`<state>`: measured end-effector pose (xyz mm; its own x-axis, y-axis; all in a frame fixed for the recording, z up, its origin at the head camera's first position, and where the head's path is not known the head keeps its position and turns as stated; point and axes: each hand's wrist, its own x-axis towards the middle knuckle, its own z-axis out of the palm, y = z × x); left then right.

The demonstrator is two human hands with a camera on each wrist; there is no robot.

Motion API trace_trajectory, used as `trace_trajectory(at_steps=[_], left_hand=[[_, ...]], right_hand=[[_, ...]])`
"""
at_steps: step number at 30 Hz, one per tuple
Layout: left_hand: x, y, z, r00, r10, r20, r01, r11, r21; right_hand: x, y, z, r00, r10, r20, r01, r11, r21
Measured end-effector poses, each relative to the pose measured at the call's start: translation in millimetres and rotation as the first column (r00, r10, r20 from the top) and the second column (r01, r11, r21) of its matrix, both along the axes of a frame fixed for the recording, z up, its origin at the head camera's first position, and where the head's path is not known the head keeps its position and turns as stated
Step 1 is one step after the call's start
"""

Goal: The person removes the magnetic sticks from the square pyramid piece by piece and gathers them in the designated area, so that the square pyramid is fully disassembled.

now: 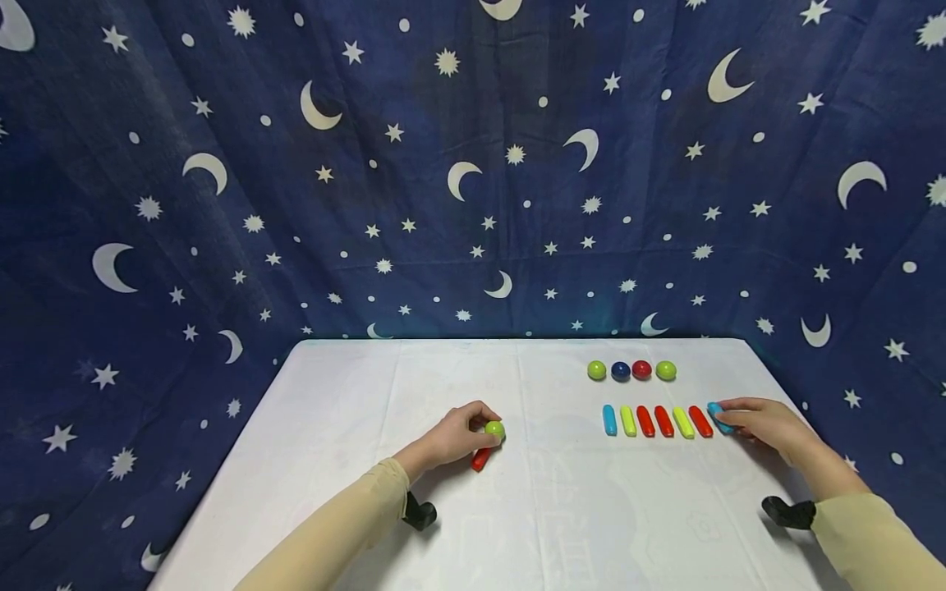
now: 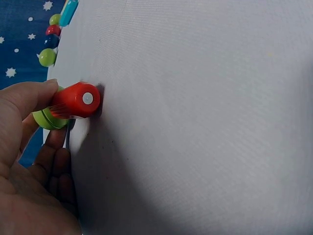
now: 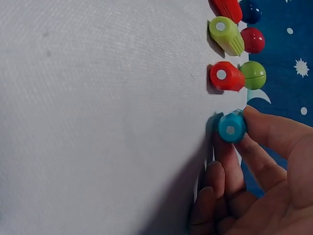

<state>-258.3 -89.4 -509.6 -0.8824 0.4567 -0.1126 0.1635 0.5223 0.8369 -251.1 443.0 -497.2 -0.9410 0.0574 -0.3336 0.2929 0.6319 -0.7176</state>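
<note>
Left of the table's middle, my left hand [image 1: 452, 437] pinches a green ball [image 1: 495, 428] between thumb and fingers. A short red stick [image 1: 480, 460] lies against the ball; in the left wrist view this red stick [image 2: 78, 100], with a white dot on its end, overlaps most of the ball. On the right, my right hand [image 1: 772, 427] grips a short blue stick [image 1: 718, 415] at the right end of a row of sticks. Close up, thumb and fingertips hold the blue stick [image 3: 232, 127] at the tabletop, beside a red stick [image 3: 226, 76].
The row also has another blue stick [image 1: 609, 420], a yellow stick [image 1: 628, 421] and several more red and yellow ones. Behind it stand a green ball [image 1: 596, 370], a dark blue ball [image 1: 621, 372], a red ball [image 1: 641, 370] and another green ball [image 1: 666, 371]. A starry curtain [image 1: 414, 164] surrounds the white table [image 1: 355, 386].
</note>
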Motion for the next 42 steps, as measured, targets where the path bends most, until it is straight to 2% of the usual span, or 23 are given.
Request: trace_trajectory(at_steps=[9,22,26,28,31,34,37,42], left_hand=[[0.3,0.2,0.5,1.0,0.003,-0.007,-0.003,1.0,0.0],[0.3,0.6,1.8,1.0,0.004,0.002,-0.004,1.0,-0.008],[1.2,0.9,2.5,1.0,0.005,0.003,-0.005,1.0,0.0],[1.5,1.0,2.4,1.0,0.005,0.005,-0.005,1.0,0.004],[1.5,1.1,1.5,1.0,0.009,0.025,-0.01,0.999,0.032],[1.4,0.5,0.3,1.0,0.002,0.027,-0.003,0.999,0.045],[1.5,-1.2,-0.9,1.0,-0.02,0.01,0.02,1.0,0.024],[1.5,-4.5,-2.1,0.997,-0.07,-0.026,0.07,0.997,0.01]], right_hand=[[-1.7,-0.6,-7.1,1.0,-0.005,-0.009,0.006,1.0,0.013],[1.3,-2.6,-5.6,1.0,-0.009,-0.014,0.009,1.0,0.027],[2.3,-3.9,-4.6,0.998,-0.043,-0.034,0.045,0.998,0.047],[5.0,-6.0,-2.7,0.994,-0.088,-0.067,0.093,0.994,0.066],[10.0,-13.1,2.1,0.975,-0.148,-0.163,0.164,0.983,0.084],[12.2,-29.6,12.0,0.95,-0.149,-0.275,0.181,0.979,0.097],[11.0,-58.2,27.1,0.926,-0.103,-0.362,0.145,0.985,0.093],[10.4,-118.9,44.3,0.905,0.047,-0.423,-0.021,0.998,0.066]])
